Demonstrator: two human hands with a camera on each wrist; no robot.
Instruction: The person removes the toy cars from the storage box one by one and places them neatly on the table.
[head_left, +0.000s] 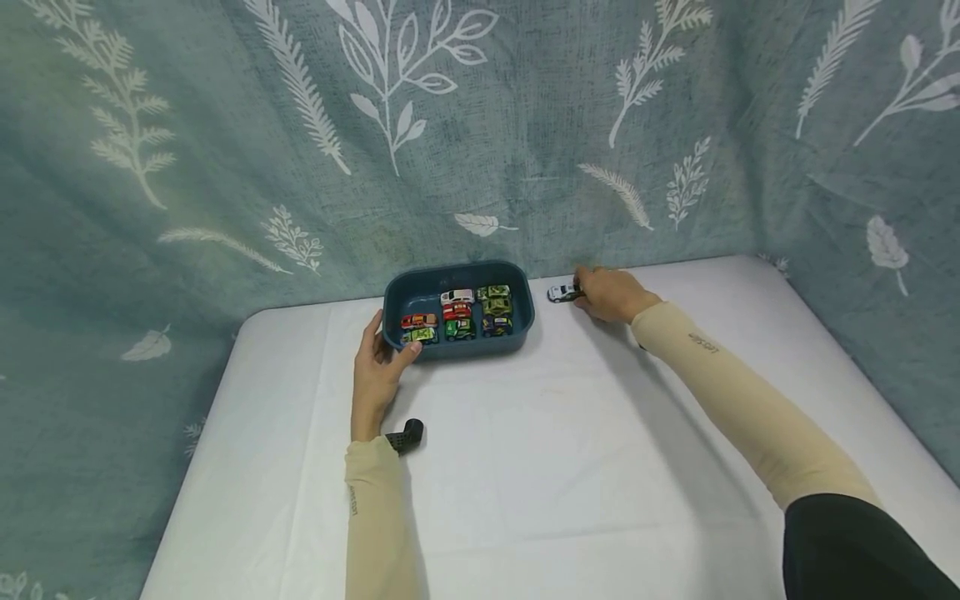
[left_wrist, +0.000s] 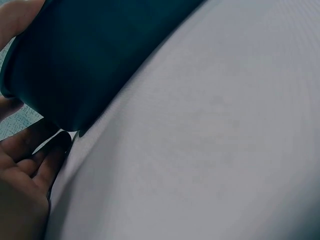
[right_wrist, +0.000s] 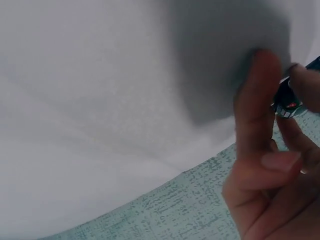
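Fabric [head_left: 517,100] printed with pale leaves hangs beyond the tray [head_left: 472,349], the landmark here. Around and beneath the tray spreads the white-covered surface [head_left: 562,467], whose faint creases could catch small wheels a little.

The tray itself is dark blue-green, with a rolled rim and rounded corners. It looks like moulded plastic: light, fairly stiff, smooth enough to slide if nudged. Its end wall and rim are the natural hold, best steadied from outside.

The hands are well apart. At the near-left corner of the tray, the left hand [head_left: 375,379] grips the outside, thumb at the rim and fingers along the end wall. To the right of the tray, the right hand [head_left: 611,293] pinches the rear of a white and black toy car [head_left: 559,293].

That toy car lies just beyond the tray's right end; whether its wheels touch the surface I cannot tell. It is probably hard metal or plastic, small, light and not easily broken, though glossy paint may make it slippery. The sides of the body look the surest place for finger and thumb, since pressure on the wheels might let it roll.

Inside the tray, eight other cars [head_left: 457,311] sit in three columns, packed so closely that roof or ends seem easier to grasp than sides.
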